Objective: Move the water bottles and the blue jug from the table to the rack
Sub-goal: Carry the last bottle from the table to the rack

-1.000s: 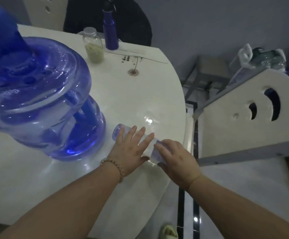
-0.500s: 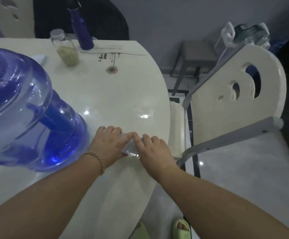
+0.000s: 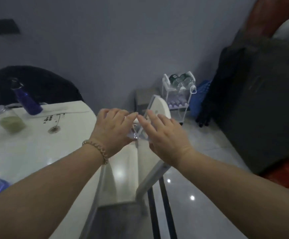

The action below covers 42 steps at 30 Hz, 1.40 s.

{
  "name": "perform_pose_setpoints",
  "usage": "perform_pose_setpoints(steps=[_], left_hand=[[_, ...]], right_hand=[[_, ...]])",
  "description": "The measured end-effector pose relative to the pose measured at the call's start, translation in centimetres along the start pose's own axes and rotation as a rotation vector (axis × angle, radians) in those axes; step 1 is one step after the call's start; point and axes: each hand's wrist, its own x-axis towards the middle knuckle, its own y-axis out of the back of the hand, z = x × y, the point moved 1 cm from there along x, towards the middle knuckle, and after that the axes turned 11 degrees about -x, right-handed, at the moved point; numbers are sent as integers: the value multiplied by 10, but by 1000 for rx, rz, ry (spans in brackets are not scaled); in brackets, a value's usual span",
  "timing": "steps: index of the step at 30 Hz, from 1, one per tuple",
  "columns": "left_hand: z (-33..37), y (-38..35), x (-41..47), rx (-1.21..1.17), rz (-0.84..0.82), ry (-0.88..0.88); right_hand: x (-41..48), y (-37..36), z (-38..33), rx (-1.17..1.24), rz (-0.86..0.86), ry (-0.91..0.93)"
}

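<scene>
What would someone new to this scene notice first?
Dead centre, the left hand and the right hand hold a small clear plastic bottle between them, near the edge of the glossy white table. Beyond them, by the grey wall, stands a white wire rack with bottles on its top tier. A dark blue metal bottle stands at the table's far left.
</scene>
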Motion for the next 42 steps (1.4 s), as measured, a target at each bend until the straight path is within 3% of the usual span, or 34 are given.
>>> perform_pose_setpoints(steps=[7,15,22,31,42], left_hand=[[151,-48,155,-34,22,-133],[220,-105,255,10,-116,-224],[206,-175,321,28,-238,-253],[137,-272,458,17,-294,-314],[52,-384,577,7,-467,-249]], right_hand=[[-63,-14,209,-170,-72,6],[-87,-64,322,-44,-178,-23],[-49,-132,372,22,-221,-45],[68,-225,457,-7,-258,-40],[201,-346,522,60,-359,-20]])
